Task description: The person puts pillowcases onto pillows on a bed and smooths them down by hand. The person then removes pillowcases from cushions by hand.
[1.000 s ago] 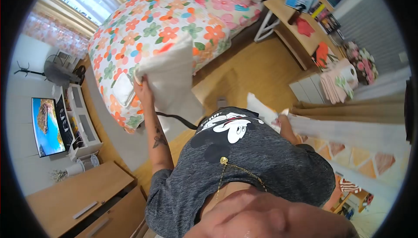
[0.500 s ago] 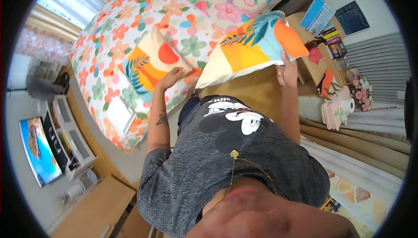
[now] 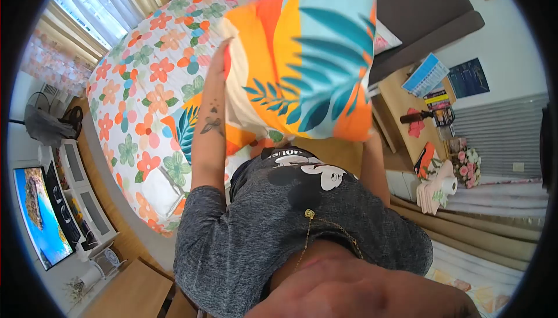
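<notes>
A colourful cushion (image 3: pixel 302 62) with teal leaves and orange and yellow patches is held up in front of me, over the bed's edge. My left hand (image 3: pixel 221 56) grips its left side, the fingers partly behind the fabric. At the cushion's lower right corner is my right hand (image 3: pixel 372 136), mostly hidden by the cushion. A second cushion (image 3: pixel 187 126) of like pattern lies on the flowered bedspread (image 3: pixel 125 114), partly covered by my left forearm. Near the bed's lower edge lies a white folded item (image 3: pixel 160 193).
A dark headboard (image 3: pixel 424 15) stands at the upper right, with a desk (image 3: pixel 401 100) below it holding books and a brown object. Pink towels (image 3: pixel 430 196) and flowers (image 3: pixel 467 164) are at the right. To the left are a television (image 3: pixel 42 213) and a wooden cabinet (image 3: pixel 131 289).
The cushion at my right hand has risen and moved left, and my left hand now holds it too. My left hand has left the other cushion, which lies on the bed.
</notes>
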`<state>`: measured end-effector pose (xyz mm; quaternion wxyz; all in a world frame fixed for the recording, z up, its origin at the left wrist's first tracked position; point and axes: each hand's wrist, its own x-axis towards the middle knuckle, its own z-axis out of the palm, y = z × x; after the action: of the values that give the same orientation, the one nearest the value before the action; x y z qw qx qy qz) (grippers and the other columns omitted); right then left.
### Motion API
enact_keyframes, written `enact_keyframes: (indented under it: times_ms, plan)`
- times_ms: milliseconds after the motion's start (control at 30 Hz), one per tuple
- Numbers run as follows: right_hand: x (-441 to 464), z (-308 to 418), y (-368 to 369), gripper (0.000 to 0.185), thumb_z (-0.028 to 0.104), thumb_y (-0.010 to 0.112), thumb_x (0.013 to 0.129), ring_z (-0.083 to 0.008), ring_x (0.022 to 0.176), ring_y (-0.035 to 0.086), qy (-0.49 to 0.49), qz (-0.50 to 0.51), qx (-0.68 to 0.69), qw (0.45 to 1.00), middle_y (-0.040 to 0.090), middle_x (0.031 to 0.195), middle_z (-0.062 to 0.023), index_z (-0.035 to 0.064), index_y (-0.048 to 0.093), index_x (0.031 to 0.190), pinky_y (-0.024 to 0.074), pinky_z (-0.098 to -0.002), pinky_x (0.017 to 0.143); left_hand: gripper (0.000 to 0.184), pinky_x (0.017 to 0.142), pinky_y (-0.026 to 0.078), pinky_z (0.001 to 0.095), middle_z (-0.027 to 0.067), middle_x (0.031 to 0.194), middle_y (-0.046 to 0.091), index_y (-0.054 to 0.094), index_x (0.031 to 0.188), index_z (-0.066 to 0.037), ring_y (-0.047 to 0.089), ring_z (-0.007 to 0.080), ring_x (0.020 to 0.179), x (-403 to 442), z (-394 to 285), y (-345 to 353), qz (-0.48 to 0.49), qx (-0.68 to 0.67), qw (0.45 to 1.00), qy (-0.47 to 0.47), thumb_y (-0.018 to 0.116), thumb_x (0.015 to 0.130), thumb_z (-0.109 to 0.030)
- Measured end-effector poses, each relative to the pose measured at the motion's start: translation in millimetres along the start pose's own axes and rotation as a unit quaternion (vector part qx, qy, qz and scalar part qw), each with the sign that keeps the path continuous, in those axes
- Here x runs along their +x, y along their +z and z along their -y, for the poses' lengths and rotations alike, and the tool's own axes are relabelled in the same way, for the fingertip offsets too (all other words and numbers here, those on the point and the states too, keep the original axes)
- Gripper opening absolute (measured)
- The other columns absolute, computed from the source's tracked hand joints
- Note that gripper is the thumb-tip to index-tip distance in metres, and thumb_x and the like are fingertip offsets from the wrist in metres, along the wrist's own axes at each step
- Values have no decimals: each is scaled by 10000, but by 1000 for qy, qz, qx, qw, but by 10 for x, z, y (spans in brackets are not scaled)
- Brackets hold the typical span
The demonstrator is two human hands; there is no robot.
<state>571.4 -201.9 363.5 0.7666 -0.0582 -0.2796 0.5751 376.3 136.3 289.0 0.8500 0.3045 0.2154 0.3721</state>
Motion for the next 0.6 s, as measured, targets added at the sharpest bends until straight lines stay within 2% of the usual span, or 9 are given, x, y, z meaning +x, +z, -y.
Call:
enact_keyframes:
  times_ms: [100,133,233,300,400,467,500,533,600]
  plan:
    - [154,-36,18,726,481,467,834,-265,1169,408,41,-49,-65,996,386,1303,-155,20,232,1343,321,-404,979,322,808,492,338,101,1005,589,499,1094,8,597,197,907,-426,-705,397,87,-81,992,30,438,844,-185]
    - [259,-19,39,738,482,475,829,-257,1174,405,51,-62,-85,993,384,1304,-154,20,223,1347,317,-397,983,322,808,492,338,101,1005,589,499,1094,8,597,197,907,-555,-783,517,81,-79,993,41,438,844,-185]
    - [661,89,179,778,487,499,813,-232,1187,395,87,-108,-150,979,378,1308,-153,19,197,1357,307,-374,993,312,766,491,305,102,977,590,501,1074,23,586,177,896,-842,-800,834,48,57,972,221,451,831,-165]
    - [899,145,250,806,490,515,803,-215,1195,388,140,-121,-211,960,374,1310,-153,19,180,1364,300,-360,1000,238,761,459,253,80,945,595,553,1010,19,562,133,869,-912,-542,916,-32,65,968,239,500,803,-86]
    - [1243,177,24,857,531,527,782,-212,1237,343,253,44,-434,863,338,1343,-147,18,172,1370,252,-336,1033,203,762,441,234,66,920,598,576,978,20,549,112,839,-994,-352,949,-75,122,959,244,522,790,-33]
    - [1455,139,-162,927,598,560,717,-213,1246,329,312,36,-387,867,328,1354,-133,5,236,1350,235,-319,1041,185,756,433,223,41,891,598,580,971,35,538,91,805,-1051,-392,903,-110,123,948,271,528,801,-15]
    - [1521,104,-202,955,547,665,639,-201,1234,346,311,18,-361,879,355,1340,-119,13,289,1335,243,-321,1034,180,755,429,216,35,890,596,580,968,39,537,88,798,-1116,-451,869,-114,159,935,296,530,802,-14]
    - [1596,91,-232,955,547,665,639,-201,1234,346,320,27,-354,878,355,1340,-119,13,289,1335,243,-321,1034,176,755,424,210,28,890,595,579,964,44,536,85,792,-1176,-500,843,-120,196,920,318,533,804,-12]
    - [1776,97,-247,929,409,733,601,-198,1233,348,324,126,-503,791,369,1335,-106,33,303,1335,242,-319,1031,163,724,417,215,25,845,589,588,940,37,526,86,771,-1226,-513,810,-159,247,891,346,536,790,-1]
